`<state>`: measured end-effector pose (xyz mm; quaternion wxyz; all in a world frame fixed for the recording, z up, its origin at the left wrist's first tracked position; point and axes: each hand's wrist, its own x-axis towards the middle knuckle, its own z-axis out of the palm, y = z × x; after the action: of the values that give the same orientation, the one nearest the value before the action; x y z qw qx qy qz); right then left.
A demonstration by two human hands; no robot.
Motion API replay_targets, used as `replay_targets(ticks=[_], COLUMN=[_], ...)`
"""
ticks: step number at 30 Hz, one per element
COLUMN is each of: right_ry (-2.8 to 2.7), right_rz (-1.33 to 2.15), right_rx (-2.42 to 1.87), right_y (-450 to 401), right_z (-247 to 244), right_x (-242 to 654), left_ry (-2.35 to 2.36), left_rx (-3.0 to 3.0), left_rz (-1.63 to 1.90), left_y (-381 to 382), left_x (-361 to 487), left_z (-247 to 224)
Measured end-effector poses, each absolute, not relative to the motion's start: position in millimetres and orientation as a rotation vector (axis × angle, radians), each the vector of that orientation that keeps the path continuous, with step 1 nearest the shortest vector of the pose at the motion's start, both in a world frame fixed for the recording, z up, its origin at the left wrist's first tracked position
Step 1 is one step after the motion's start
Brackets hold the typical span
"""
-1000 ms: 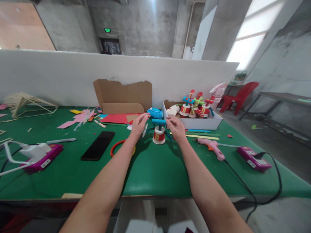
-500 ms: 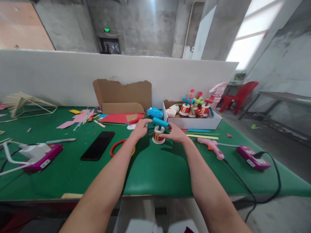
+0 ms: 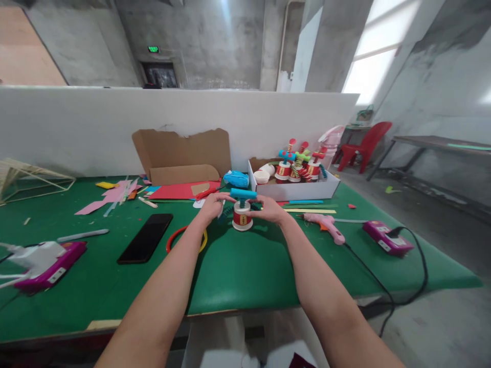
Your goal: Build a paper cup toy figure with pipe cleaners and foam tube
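A small paper-cup figure (image 3: 242, 219), red and white, stands upright on the green table between my hands. A blue paper tube (image 3: 243, 193) lies crosswise on top of it, with dark green folded strips at its sides. My left hand (image 3: 213, 208) is at the left side, fingers apart, fingertips by the tube's left end and the strip. At the right, my right hand (image 3: 270, 209) has its thumb by the cup and its fingers near the tube's right end, thumb and fingers apart. Whether the fingertips press on the figure is hard to tell.
A white box (image 3: 295, 192) with similar figures stands behind to the right. A pink glue gun (image 3: 326, 225) and purple power strip (image 3: 387, 238) lie right. Left are scissors (image 3: 174, 237), a black phone (image 3: 146, 239), red paper (image 3: 172, 190) and another power strip (image 3: 57, 271).
The view has shifted slightly to the right. The blue tube, tilted before, now looks level. My hands remain on both sides of the figure, with the left fingers lower beside the tube.
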<state>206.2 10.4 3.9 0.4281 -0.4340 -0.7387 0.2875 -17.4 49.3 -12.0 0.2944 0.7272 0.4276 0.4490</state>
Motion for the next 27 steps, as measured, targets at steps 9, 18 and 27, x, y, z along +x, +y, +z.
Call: replay_targets(ticks=[9, 18, 27], right_ry=[-1.793, -1.770, -1.659], right_rz=[0.963, 0.904, 0.927], right_rx=[-1.075, -1.002, -0.967], right_y=[8.6, 8.9, 11.0], right_z=[13.4, 9.1, -6.2], right_x=[226.0, 210.9, 203.2], left_ry=[1.354, 1.392, 1.147], left_rx=[1.804, 1.806, 1.738], left_rz=[1.322, 1.405, 1.563], left_y=[52.2, 48.7, 24.3], left_x=[-17.7, -19.9, -10.7], left_z=[-21.4, -13.3, 25.6])
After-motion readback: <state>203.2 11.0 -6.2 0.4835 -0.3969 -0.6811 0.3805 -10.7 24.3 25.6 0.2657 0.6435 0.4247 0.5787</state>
